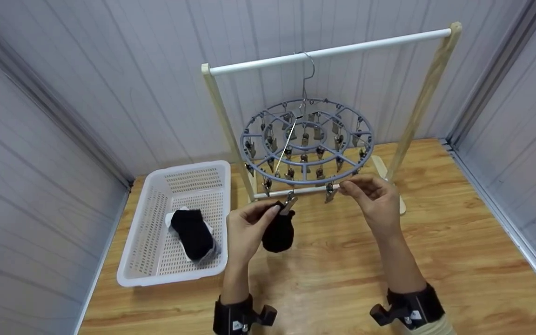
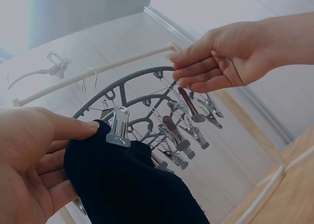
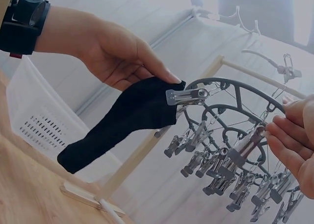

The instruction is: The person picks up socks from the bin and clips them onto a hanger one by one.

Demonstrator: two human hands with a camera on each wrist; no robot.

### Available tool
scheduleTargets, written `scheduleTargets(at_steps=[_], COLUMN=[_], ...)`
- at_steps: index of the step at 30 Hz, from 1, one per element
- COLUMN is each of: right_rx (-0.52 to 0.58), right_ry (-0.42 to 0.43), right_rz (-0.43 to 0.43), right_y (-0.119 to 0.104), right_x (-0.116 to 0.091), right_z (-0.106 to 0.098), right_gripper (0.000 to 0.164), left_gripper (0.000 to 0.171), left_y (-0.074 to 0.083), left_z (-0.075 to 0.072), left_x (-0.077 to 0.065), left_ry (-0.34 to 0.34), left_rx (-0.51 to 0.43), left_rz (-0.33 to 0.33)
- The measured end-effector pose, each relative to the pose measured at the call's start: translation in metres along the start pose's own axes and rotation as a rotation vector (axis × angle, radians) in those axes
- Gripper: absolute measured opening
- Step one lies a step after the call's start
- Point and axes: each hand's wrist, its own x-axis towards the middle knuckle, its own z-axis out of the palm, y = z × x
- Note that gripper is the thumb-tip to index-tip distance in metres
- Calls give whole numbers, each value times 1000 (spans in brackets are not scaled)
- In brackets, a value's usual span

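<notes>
Fingers of the left hand [image 1: 245, 229] pinch the black fabric sock [image 1: 278, 236] at its upper edge, beside a silver metal clip [image 1: 290, 201] gripping it below the round blue-grey rack [image 1: 304, 179]. The right hand's [image 1: 379, 204] curve loosely, apparently holding nothing. Light and limp, the sock should handle best by that edge.

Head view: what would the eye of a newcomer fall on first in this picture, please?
Probably the round hanger with its many clips, which hangs in the middle from the white rail. Next comes the black sock, dark against the wooden floor, held by a clip at the hanger's near edge and pinched by the left hand. To the left, the white basket stands out, with another black sock inside.
</notes>
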Motion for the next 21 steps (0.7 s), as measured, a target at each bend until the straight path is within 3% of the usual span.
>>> scheduleTargets(at_steps=[5, 14, 21], right_rx=[-18, -244, -253], right_ry=[-1, -50, -111], right_rz=[-4, 66, 118], right_y=[4, 3, -6], right_x=[1, -2, -5], right_z=[0, 10, 26], right_gripper=[17, 21, 28], left_gripper=[11, 11, 12], left_y=[-1, 1, 1], left_z=[-1, -2, -3], left_x=[0, 0, 0], left_ry=[2, -11, -13], left_rx=[-4, -7, -3], left_rz=[3, -2, 4])
